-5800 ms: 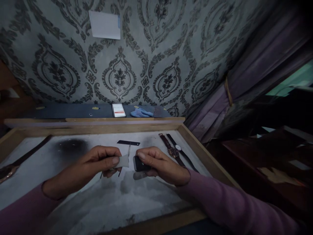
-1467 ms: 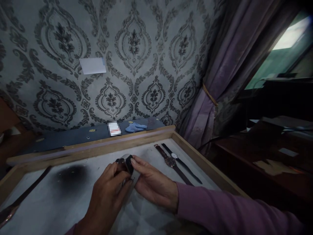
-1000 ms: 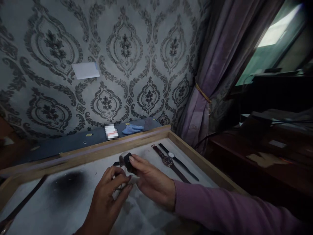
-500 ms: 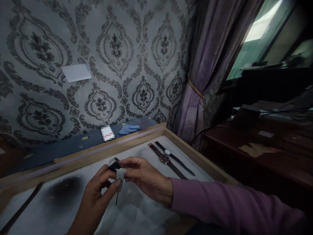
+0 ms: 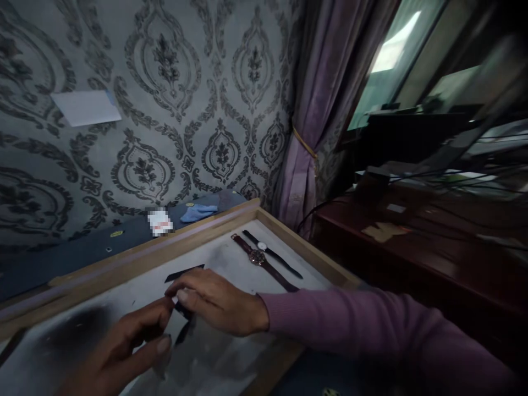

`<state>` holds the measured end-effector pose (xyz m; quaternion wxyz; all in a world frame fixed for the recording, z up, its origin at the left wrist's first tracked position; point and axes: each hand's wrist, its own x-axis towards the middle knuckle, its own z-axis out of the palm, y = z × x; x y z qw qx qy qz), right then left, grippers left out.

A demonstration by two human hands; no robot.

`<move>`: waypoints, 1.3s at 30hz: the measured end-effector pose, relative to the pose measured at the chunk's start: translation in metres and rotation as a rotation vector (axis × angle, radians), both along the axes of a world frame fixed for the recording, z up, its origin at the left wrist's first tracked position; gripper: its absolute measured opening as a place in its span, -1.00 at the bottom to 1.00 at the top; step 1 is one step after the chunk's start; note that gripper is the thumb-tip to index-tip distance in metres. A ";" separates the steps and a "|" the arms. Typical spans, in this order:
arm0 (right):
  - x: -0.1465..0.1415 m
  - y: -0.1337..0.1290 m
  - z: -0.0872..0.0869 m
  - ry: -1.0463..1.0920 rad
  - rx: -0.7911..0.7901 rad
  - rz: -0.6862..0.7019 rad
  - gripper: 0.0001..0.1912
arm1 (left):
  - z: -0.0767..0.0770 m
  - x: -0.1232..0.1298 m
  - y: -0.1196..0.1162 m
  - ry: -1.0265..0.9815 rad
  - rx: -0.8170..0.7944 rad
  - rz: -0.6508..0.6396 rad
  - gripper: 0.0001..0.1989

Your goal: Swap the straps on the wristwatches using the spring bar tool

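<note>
My right hand (image 5: 218,302) is closed in a pinch on a black watch strap (image 5: 184,273). One dark length shows above the knuckles and more dark pieces hang below the fingers; any watch face is hidden. A small whitish bit shows at the fingertips. My left hand (image 5: 124,344), somewhat blurred, has its thumb and forefinger apart, with the forefinger tip up against the right fingertips. Beyond the right hand, a brown-strapped watch (image 5: 257,257) and a black-strapped watch with a white dial (image 5: 262,246) lie side by side.
A raised wooden rim (image 5: 305,247) encloses the white work surface (image 5: 225,256). Behind it lie a blue cloth (image 5: 198,213) and a blurred-out white packet (image 5: 160,221). A dark red desk (image 5: 350,231) with cables stands on the right, past a purple curtain (image 5: 305,110).
The view has swung right. The left fingers have come off the dark item with the pale strip that both hands held. The right hand has turned palm down, and a black strap now extends above it.
</note>
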<state>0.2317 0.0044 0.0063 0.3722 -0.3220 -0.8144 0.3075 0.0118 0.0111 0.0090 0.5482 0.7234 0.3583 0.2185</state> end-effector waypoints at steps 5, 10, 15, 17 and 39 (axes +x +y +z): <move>0.001 -0.002 0.001 -0.117 -0.001 0.014 -0.81 | -0.009 -0.006 0.004 -0.036 -0.085 0.146 -0.75; 0.004 -0.001 0.005 -0.071 -0.157 0.092 -0.82 | -0.017 -0.006 0.003 -0.075 -0.169 0.290 -0.68; 0.004 0.002 0.000 -0.014 -0.276 0.167 -0.76 | -0.023 -0.006 0.001 -0.066 -0.206 0.309 -0.61; 0.004 0.003 -0.004 0.051 -0.362 0.189 -0.75 | -0.019 -0.006 0.000 -0.068 -0.233 0.298 -0.59; -0.007 0.008 -0.011 0.619 -1.014 0.044 -0.54 | 0.000 0.026 -0.018 -0.393 -0.419 0.092 -0.68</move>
